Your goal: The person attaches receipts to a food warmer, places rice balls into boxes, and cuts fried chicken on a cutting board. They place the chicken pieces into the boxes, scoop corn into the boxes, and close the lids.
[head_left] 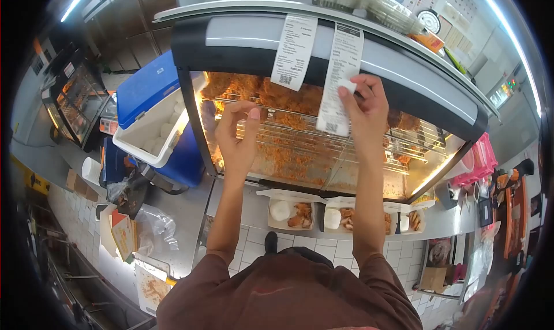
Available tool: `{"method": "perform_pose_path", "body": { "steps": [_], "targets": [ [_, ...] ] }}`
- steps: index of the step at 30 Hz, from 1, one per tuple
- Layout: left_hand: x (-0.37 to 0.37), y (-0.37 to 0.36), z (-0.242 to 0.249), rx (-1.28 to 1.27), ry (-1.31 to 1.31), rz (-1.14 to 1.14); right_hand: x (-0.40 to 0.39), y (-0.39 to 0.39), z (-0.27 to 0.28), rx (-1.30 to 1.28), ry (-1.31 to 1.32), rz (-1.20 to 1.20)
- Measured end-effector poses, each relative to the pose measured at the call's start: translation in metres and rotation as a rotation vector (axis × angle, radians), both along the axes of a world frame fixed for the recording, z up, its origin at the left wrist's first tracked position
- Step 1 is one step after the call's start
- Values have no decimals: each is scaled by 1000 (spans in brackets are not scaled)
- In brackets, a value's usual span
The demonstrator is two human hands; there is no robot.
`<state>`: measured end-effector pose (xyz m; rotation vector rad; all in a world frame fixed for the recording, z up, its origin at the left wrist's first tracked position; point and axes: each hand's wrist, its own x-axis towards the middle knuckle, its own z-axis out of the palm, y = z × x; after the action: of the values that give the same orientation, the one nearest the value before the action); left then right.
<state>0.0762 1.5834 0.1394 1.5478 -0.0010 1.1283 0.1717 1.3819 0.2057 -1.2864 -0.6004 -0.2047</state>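
Two printed receipts hang from the top edge of a heated display cabinet [242,32]. My right hand [367,107] is raised at the longer receipt [340,70], with a fingertip over its right edge. Its fingers are loosely bent and apart, and I see no grip on the paper. To the left, my left hand [238,136] is up before the cabinet's front, empty, with thumb and fingers curved and apart. The shorter receipt [294,53] hangs between the two hands. Behind them, fried chicken pieces [288,93] lie on wire racks [288,136].
Below the cabinet stand open boxes with rice and chicken pieces, one box [291,214] left of another [340,219]. A blue and white cooler [147,93] with its lid up is at the left. Clear plastic containers [392,9] are stacked on top of the cabinet.
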Motion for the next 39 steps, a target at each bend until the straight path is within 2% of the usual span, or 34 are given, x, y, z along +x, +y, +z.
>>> {"method": "perform_pose_path", "body": {
  "steps": [1, 3, 4, 7, 8, 10, 14, 15, 16, 17, 18, 19, 22, 25, 27, 29, 31, 32, 33, 35, 36, 37, 39],
  "targets": [
    [3, -3, 2, -4, 9, -10, -3, -14, -2, -4, 9, -10],
    [11, -10, 16, 150, -61, 134, -10, -44, -4, -130, -43, -74],
    [17, -14, 18, 136, -63, 182, -14, -58, -4, -96, -2, -94],
    [22, -39, 31, -10, -112, 36, -12, -112, -14, -166, 41, -157],
    [21, -53, 33, 23, -108, 29, -14, -128, -17, -129, 94, -198],
    [26, -93, 16, -6, -127, -40, -7, -171, -33, -154, 81, -281],
    [26, -217, -46, 42, 98, -368, -8, -262, -55, -178, 71, -480],
    [20, -250, -60, 71, 234, -513, -12, -291, -57, -224, 88, -567],
    [13, -287, -74, 101, 366, -670, -1, -333, -85, -255, -14, -626],
    [6, -323, -92, 106, 386, -743, -1, -375, -100, -328, 40, -663],
    [-2, -356, -111, 115, 441, -942, -9, -403, -107, -217, 190, -584],
    [-7, -390, -130, 131, 490, -1134, -12, -435, -118, -204, 158, -587],
    [-39, -485, -189, 116, 645, -1322, -25, -533, -158, -141, 297, -692],
    [-66, -537, -205, 332, 900, -1475, -25, -628, -235, -101, 390, -769],
    [-81, -552, -219, 417, 933, -1514, -28, -678, -295, -80, 411, -811],
    [-86, -567, -223, 497, 952, -1534, -29, -720, -358, -285, 637, -894],
    [-89, -575, -223, 486, 997, -1504, -18, -757, -457, -313, 604, -872],
    [-88, -577, -221, 531, 1023, -1457, -18, -768, -485, -340, 568, -854],
    [-87, -580, -224, 532, 1038, -1461, -22, -771, -487, -336, 583, -853],
    [-84, -581, -231, 675, 1004, -1338, -27, -762, -474, -1016, 457, -1004],
    [-80, -582, -227, 714, 1021, -1303, -27, -758, -459, -1050, 627, -968],
    [-77, -582, -225, 723, 1034, -1311, -26, -755, -449, -1043, 645, -967],
    [-70, -582, -224, 734, 1079, -1258, -24, -757, -439, -1219, 693, -944]
  ]
}}
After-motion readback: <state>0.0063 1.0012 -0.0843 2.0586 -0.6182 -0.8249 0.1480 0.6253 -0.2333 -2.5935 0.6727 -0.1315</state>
